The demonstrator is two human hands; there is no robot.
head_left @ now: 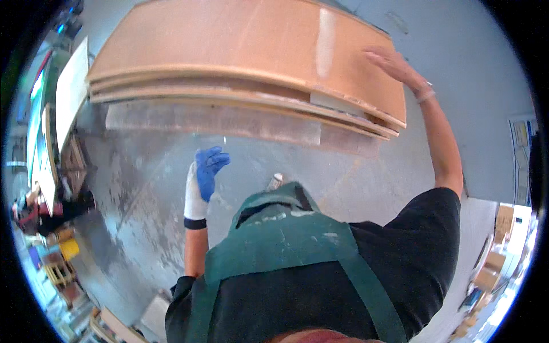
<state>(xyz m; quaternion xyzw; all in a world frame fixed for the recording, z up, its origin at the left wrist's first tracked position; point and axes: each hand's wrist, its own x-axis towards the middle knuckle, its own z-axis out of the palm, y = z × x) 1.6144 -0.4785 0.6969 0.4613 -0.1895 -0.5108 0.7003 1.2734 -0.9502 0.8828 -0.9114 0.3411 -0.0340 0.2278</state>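
On three stacked boards (246, 51), flat open right hand (394, 66), gloved left hand (206, 171) open, empty.

Your torso: black short-sleeved T-shirt, sleeves ending above the elbows. Over it a dark green apron, bib high on the chest, wide green straps running back over both shoulders; pale smears and scuffs across the bib's upper edge. Your left hand (205, 180) wears a work glove, white knit on the back and cuff, blue coating over the fingers and palm, a black band at the wrist. Your right hand (397, 66) is bare, with a thin light band at the wrist.
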